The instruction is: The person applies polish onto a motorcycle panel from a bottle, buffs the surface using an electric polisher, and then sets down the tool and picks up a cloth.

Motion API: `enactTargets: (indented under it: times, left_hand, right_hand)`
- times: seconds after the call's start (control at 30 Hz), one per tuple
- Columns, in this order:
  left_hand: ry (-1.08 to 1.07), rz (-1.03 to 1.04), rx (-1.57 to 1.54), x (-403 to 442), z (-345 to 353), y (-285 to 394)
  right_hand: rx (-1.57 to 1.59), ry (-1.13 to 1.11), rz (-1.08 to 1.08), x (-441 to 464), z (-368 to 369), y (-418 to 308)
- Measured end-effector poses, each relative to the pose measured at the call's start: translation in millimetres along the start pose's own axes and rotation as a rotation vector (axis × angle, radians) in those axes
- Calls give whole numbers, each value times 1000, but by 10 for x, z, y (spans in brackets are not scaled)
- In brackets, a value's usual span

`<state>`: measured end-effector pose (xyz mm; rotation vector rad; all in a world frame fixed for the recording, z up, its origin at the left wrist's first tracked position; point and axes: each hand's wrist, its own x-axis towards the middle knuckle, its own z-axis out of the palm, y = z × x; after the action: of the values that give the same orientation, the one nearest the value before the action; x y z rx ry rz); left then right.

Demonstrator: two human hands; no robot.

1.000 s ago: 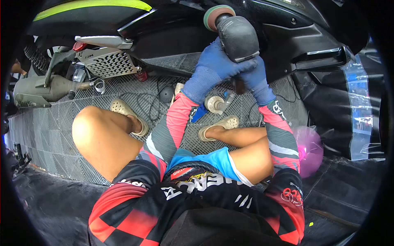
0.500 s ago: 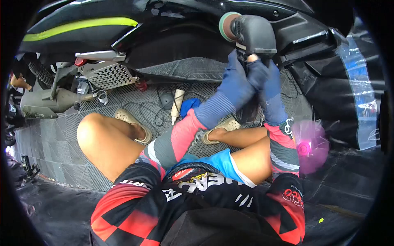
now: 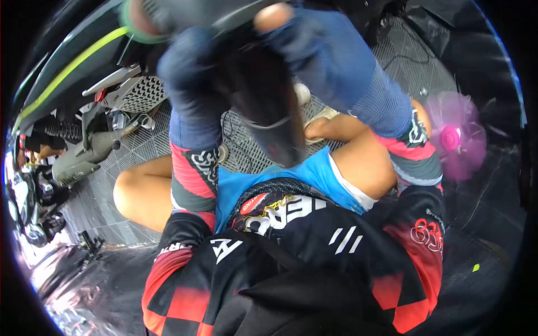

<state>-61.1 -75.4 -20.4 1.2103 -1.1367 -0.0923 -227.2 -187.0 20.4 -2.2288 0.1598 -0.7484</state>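
Note:
A black handheld power polisher (image 3: 255, 78) is raised close to the camera, blurred by motion. Its round pad (image 3: 140, 22), green and brown at the edge, points to the upper left. My left hand (image 3: 190, 64), in a blue knit glove, is closed against the left side of the tool. On the other side my right hand (image 3: 319, 53), gloved the same way with a bare thumb tip, grips it near the head. The tool's lower end hangs over my lap. Most fingers of both hands are hidden behind the body.
A dark motorcycle body with a yellow-green stripe (image 3: 73, 70) runs along the left, with an exhaust (image 3: 92, 154) and a perforated metal guard (image 3: 137, 95) below. A pink translucent fan (image 3: 454, 136) stands at the right. Cords lie on the grey tiled floor (image 3: 412, 56).
The polisher has come away from the black panel, toward me and to the left, and now looms large. Both hands moved with it, still gripping. My view has turned and shifted.

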Motion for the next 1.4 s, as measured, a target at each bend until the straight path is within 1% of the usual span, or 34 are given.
enactTargets:
  times: [0.03,0.07,0.13,0.17,0.23,0.27,0.33,0.37,0.4,0.43,0.47,0.5,0.53,0.57,0.6,0.63,0.7,0.77,0.83,0.87,0.9,0.93,0.97,1.0,1.03,1.1,1.17,1.2,1.23,1.27,1.3,1.33,1.37,1.4]
  left_hand:
    - [110,56,77,-31,-64,-52]
    - [180,74,111,-50,-124,-93]
    - [187,14,38,-58,-237,-161]
    - [93,-97,-130,-61,-296,-186]
    - [-94,-352,-523,-85,-396,-248]
    - [-191,-465,-668,-91,-446,-270]
    - [-393,-627,-772,-72,-482,-261]
    - [-494,-680,-739,-68,-459,-225]
    - [-616,-706,-585,-23,-418,-136]
    - [-738,-725,-432,36,-323,-74]
    - [-864,-778,-263,-3,-223,-198]
    - [-937,-893,-161,-100,-180,-317]
    - [-861,-777,-143,-416,-119,-651]
    - [-793,-656,-124,-780,-60,-1059]
    - [-766,-634,-89,-1013,-69,-1345]
    - [-739,-618,-53,-1218,-95,-1546]
    - [-725,-603,129,-1533,-172,-1654]
    - [-895,-812,342,-1828,-268,-1963]
    - [-911,-702,336,-2091,-338,-2099]
    - [-961,-689,420,-2227,-371,-2193]
    - [-1010,-683,504,-2348,-421,-2257]
    - [-1080,-778,589,-2338,-389,-2188]
    - [-1085,-779,581,-2358,-391,-2218]
    - [-1062,-760,562,-2409,-388,-2225]
    - [-1037,-740,540,-2480,-380,-2256]
    - [-1016,-791,416,-2630,-374,-2443]
    - [-1130,-720,436,-2788,-332,-2605]
    - [-1188,-685,409,-2921,-279,-2737]
    - [-1169,-703,393,-2989,-218,-2682]
    - [-1204,-696,441,-3025,-154,-2593]
    - [-1239,-688,498,-3039,-109,-2522]
    - [-1276,-679,561,-3038,-63,-2463]
    - [-1248,-743,678,-3120,29,-2409]
    - [-1246,-791,692,-3174,122,-2375]
  right_hand:
    - [8,40,-63,88,-31,-134]
    - [8,56,-53,161,-237,-292]
    - [-165,-554,267,267,-630,-546]
    - [-159,-546,275,245,-654,-493]
    - [-74,-699,359,227,-692,-355]
    - [-282,-734,494,287,-611,-393]
    - [-652,-704,513,109,-320,315]
    - [-771,-772,516,82,-212,431]
    - [-890,-840,513,51,-98,530]
    - [-852,-942,504,-47,60,762]
    - [-819,-1040,497,-182,233,992]
    - [-716,-1209,572,-262,427,1088]
    - [-569,-1263,453,-657,825,1365]
    - [-443,-1169,440,-1054,1228,1621]
    - [-483,-1247,299,-1325,1700,1905]
    - [-364,-1420,161,-1397,2025,1934]
    - [-506,-1287,-5,-1556,2392,1789]
    - [-584,-1139,-23,-2130,3322,2327]
    - [-464,-841,173,-2671,4087,2891]
    - [-381,-682,248,-2926,4448,3156]
    - [-387,-931,235,-2617,3972,2873]
    - [-373,-1194,213,-2273,3449,2550]
    - [-336,-1437,191,-1874,2861,2163]
    - [-319,-1554,-99,-1913,2865,2323]
    - [-364,-1598,-97,-1654,2478,2075]
    - [-161,-1407,-162,-1623,2151,2404]
    - [-105,-1217,171,-1267,1407,2308]
    - [51,-1108,389,-1099,1015,2234]
    - [203,-990,598,-1037,673,2286]
    - [78,-851,676,-1236,449,2731]
    - [95,-751,819,-1099,101,2692]
    - [322,-435,658,-1366,-138,3037]
    - [174,-329,620,-1319,-428,2891]
    - [-124,-329,696,-1322,-722,2843]
